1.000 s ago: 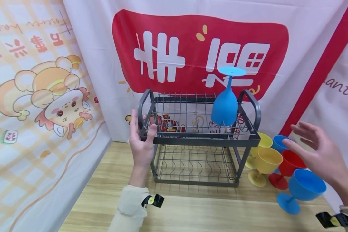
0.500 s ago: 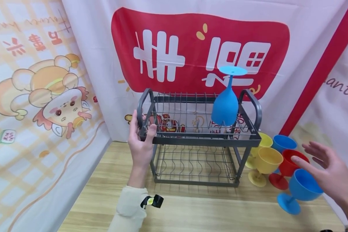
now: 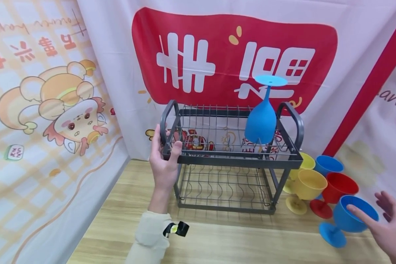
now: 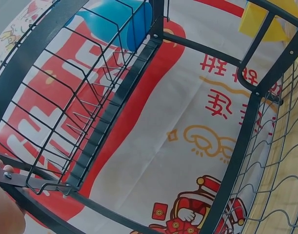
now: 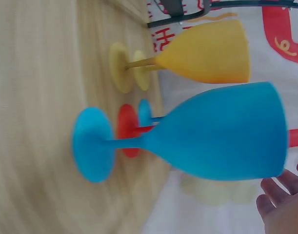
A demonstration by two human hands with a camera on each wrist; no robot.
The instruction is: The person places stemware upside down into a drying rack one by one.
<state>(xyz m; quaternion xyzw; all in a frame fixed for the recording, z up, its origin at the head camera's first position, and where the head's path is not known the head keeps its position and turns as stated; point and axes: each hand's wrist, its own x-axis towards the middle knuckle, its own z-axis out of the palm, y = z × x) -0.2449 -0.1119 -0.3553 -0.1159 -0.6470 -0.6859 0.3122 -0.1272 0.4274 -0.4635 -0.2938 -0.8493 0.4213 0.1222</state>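
Observation:
My left hand grips the left front corner of a dark grey two-tier dish rack, thumb in front and fingers at its side. In the left wrist view, part of that hand shows beside the frame at the lower left. A blue goblet stands upside down on the upper tier, toward the right. At the right, my right hand is beside the nearest blue goblet, which stands upright on the table. Its fingers are spread and the thumb overlaps the goblet's rim in the head view; contact cannot be made out.
Behind the nearest goblet stand a red goblet, another blue goblet and two yellow goblets, the nearer yellow goblet close to the rack's right side. A wooden table lies below. Printed cloth hangs at the back and sides.
My right hand has moved down and to the right, from above the goblets to beside the nearest blue one. The left hand keeps its grip on the rack. The head view has shifted slightly.

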